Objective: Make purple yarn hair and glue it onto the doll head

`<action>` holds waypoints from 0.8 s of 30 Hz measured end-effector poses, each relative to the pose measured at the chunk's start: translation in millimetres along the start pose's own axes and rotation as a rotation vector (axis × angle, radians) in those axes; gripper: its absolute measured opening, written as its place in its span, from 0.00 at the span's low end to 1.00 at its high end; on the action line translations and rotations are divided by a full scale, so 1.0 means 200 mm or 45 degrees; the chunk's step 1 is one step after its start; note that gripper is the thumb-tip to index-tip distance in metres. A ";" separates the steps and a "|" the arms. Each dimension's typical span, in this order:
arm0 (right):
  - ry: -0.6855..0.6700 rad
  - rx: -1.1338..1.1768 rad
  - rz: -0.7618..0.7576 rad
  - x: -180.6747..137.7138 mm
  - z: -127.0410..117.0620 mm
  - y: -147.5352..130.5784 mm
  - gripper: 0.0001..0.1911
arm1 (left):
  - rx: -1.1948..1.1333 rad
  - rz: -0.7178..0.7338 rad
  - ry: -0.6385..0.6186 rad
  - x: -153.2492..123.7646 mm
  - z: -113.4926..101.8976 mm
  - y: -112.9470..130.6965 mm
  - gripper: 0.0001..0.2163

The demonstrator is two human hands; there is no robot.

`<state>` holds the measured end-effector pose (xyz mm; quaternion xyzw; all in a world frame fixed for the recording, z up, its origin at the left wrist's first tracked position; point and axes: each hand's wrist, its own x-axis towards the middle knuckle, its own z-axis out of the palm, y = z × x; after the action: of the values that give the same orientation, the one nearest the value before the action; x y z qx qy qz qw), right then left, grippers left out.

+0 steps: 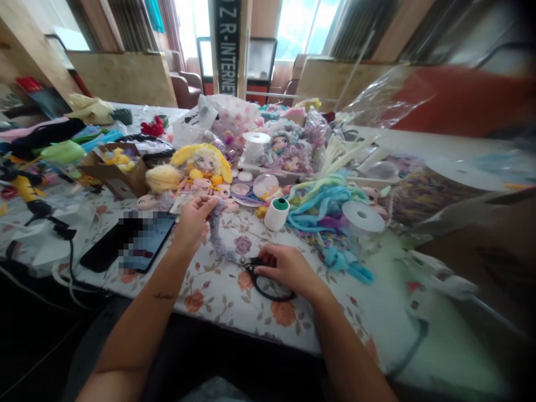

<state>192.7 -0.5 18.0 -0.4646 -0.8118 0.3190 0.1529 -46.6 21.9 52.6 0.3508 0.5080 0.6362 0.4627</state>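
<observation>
My left hand point(194, 219) is closed in a pinch on the upper end of a fuzzy grey-lilac strip point(218, 234), which hangs down to the flowered tablecloth point(218, 296). My right hand point(285, 269) is closed around the handles of black scissors point(262, 276). The scissor blades point left and meet the lower end of the strip. A yellow-haired doll point(203, 164) lies just beyond my left hand.
A black phone point(129, 243) lies left of my left hand. A white spool with a green core point(277, 213) and a clear tape roll point(362, 219) stand beyond the scissors, beside tangled blue and green yarn point(322, 209). More dolls, bags and a cardboard box point(115, 170) crowd the far table.
</observation>
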 end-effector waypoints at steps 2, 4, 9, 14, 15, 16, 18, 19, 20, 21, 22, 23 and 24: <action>-0.070 -0.170 0.034 -0.01 -0.01 -0.03 0.12 | 0.099 0.126 0.050 0.05 -0.03 0.03 0.13; -0.127 -0.320 0.090 -0.01 -0.03 -0.06 0.13 | 0.199 0.207 0.069 0.08 -0.05 0.04 0.13; -0.269 -0.463 0.113 -0.01 -0.09 -0.06 0.07 | 0.323 0.105 -0.020 0.13 -0.07 0.01 0.16; -0.186 0.178 0.246 -0.02 -0.14 0.09 0.11 | 0.013 -0.108 -0.076 0.14 0.01 -0.06 0.19; -0.183 0.393 0.264 -0.03 -0.14 0.11 0.14 | -0.029 -0.142 -0.079 0.14 0.03 -0.07 0.19; -0.189 0.605 0.284 -0.03 -0.13 0.13 0.17 | -0.054 -0.170 -0.091 0.14 0.05 -0.09 0.19; -0.213 0.971 0.296 -0.04 -0.10 0.14 0.23 | -0.079 -0.209 -0.113 0.13 0.09 -0.11 0.20; -0.224 1.113 0.279 -0.05 -0.08 0.13 0.26 | -0.088 -0.219 -0.116 0.12 0.11 -0.13 0.20; -0.230 1.225 0.250 -0.05 -0.05 0.12 0.29 | -0.096 -0.228 -0.119 0.11 0.12 -0.14 0.20; -0.242 1.321 0.209 -0.05 -0.02 0.09 0.31 | -0.103 -0.236 -0.125 0.10 0.12 -0.15 0.20; -0.241 1.396 0.192 -0.05 0.00 0.07 0.33 | -0.110 -0.241 -0.130 0.09 0.13 -0.17 0.19; -0.245 1.425 0.207 -0.06 0.03 0.05 0.33 | -0.117 -0.242 -0.139 0.08 0.13 -0.18 0.19; -0.248 1.407 0.234 -0.06 0.05 0.02 0.33 | -0.119 -0.243 -0.148 0.06 0.13 -0.18 0.19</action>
<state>197.0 -13.0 8.5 -0.3528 -0.4908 0.7498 0.2691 -18.3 43.8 23.1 0.3153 0.4813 0.5906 0.5658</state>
